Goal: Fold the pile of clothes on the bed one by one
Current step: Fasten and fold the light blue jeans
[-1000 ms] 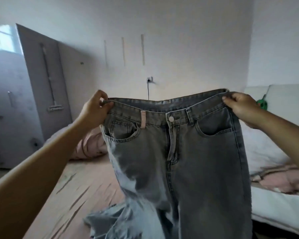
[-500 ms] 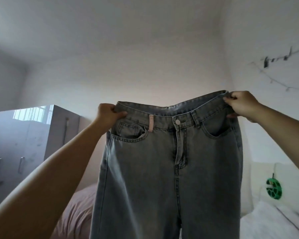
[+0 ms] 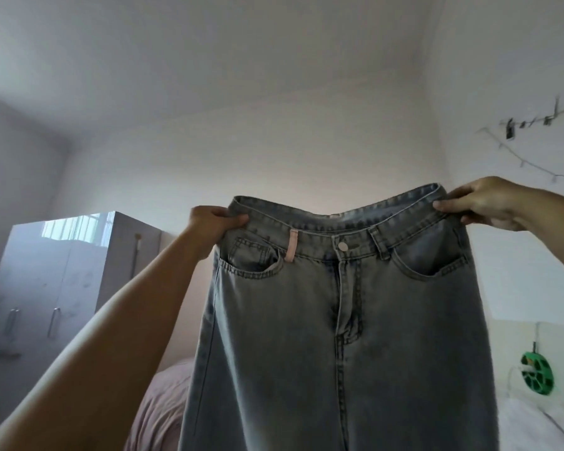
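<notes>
While both hands still pinch the waistband, jeans (image 3: 339,320) hang higher.

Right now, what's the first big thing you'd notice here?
The grey-blue jeans held up in the middle, front facing us. The left hand and right hand pinch the waistband corners. A bright green round thing hangs at the far right.

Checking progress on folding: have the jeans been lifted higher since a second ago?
Yes. The jeans went up: their waistband, earlier below the wardrobe top, is now level with it.
</notes>
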`<state>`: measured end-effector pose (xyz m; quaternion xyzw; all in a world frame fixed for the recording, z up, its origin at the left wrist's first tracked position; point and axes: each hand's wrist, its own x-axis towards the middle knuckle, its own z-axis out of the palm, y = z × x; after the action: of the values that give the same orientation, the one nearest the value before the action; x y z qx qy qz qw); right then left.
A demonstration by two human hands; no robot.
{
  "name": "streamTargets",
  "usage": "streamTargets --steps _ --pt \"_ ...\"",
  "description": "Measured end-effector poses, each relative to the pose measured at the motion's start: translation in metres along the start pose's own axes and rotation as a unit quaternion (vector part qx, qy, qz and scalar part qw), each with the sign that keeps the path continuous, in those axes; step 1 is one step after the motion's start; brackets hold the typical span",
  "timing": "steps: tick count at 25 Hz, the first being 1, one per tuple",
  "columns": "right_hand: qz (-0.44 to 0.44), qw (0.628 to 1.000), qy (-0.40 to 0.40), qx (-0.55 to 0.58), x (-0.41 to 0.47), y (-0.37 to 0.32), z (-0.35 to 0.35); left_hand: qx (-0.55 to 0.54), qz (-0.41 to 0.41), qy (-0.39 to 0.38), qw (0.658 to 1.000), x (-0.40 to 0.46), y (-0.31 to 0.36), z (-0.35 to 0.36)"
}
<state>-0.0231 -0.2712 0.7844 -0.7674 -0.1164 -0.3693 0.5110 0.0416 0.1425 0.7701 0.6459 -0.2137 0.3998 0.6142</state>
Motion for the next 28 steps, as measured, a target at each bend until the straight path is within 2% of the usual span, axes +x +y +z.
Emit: streamTargets --steps 2,5,9,11,15,20,22,24,28 --pt "0.012 1.0 -0.016 0.001 0.0 0.003 -0.008 -0.014 -0.001 -0.01 1.0 0.001 -0.005 0.0" --pt "0.038 0.997 -0.038 -0.057 -0.003 0.019 -0.006 0.009 -0.01 -0.061 0.998 -0.001 -0.018 0.004" --pt "0.077 0.989 -0.035 -0.119 -0.003 0.073 0.018 0.159 -0.051 -0.075 0.983 -0.007 -0.077 0.019" --pt "0.095 0.987 -0.014 -0.13 0.002 0.117 0.041 0.187 -0.089 -0.083 0.975 -0.009 -0.124 0.036" --pt "0.161 0.984 0.03 -0.065 0.028 0.23 0.095 0.088 -0.231 -0.066 0.967 -0.015 -0.236 0.089" --pt "0.239 0.966 0.096 -0.003 0.049 0.401 0.167 0.048 -0.338 -0.001 0.94 -0.032 -0.407 0.151" --pt "0.264 0.956 0.124 -0.009 0.05 0.477 0.196 0.039 -0.351 0.004 0.936 -0.048 -0.486 0.173" --pt "0.269 0.952 0.147 -0.01 0.045 0.546 0.221 0.038 -0.33 0.029 0.943 -0.068 -0.557 0.195" --pt "0.274 0.948 0.156 -0.053 0.022 0.666 0.261 0.101 -0.289 0.074 0.949 -0.11 -0.673 0.229"
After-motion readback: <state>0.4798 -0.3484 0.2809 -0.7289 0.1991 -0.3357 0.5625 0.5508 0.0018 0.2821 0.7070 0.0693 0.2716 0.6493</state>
